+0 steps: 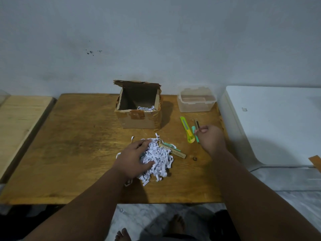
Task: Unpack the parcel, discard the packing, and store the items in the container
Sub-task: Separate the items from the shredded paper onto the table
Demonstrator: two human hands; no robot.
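An open cardboard box (139, 119) stands at the back of the wooden table (78, 153), with a little shredded paper left inside. A pile of white shredded paper (159, 159) lies in front of it, and my left hand (134, 158) rests on the pile with fingers curled into it. A small wooden ruler and a green item (173, 151) poke out of the pile's right side. My right hand (211, 138) pinches a thin dark stick-like item (197, 125) beside a mint-green pen (194, 134). The clear plastic container (197, 101) sits empty at the back right.
A yellow-green utility knife (187, 129) lies left of my right hand. A small dark round bit (195, 158) sits on the table. A white appliance (271, 122) borders the table's right edge, a lighter wooden board (19, 122) its left. Bare feet show below the front edge.
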